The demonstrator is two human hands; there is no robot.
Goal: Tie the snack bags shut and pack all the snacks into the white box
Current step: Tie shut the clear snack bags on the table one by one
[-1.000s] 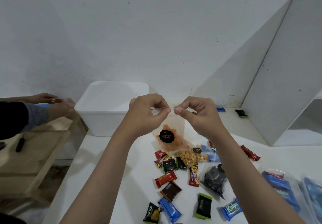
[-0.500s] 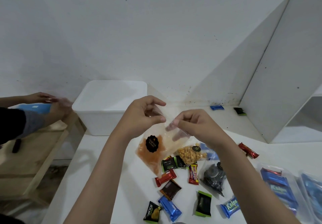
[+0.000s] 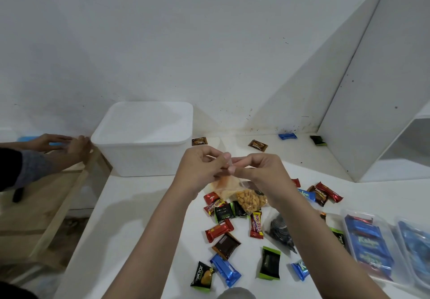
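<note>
Both hands [image 3: 229, 167] pinch a crinkled, seemingly orange-filled clear bag [image 3: 224, 186].

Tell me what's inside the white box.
Cannot be seen: the white box has its lid on and opaque walls. Every visible snack lies outside on the table.

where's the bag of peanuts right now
In the head view the bag of peanuts lies on the white table, right of centre, just under the right hand, beside the orange snack bag.
</note>
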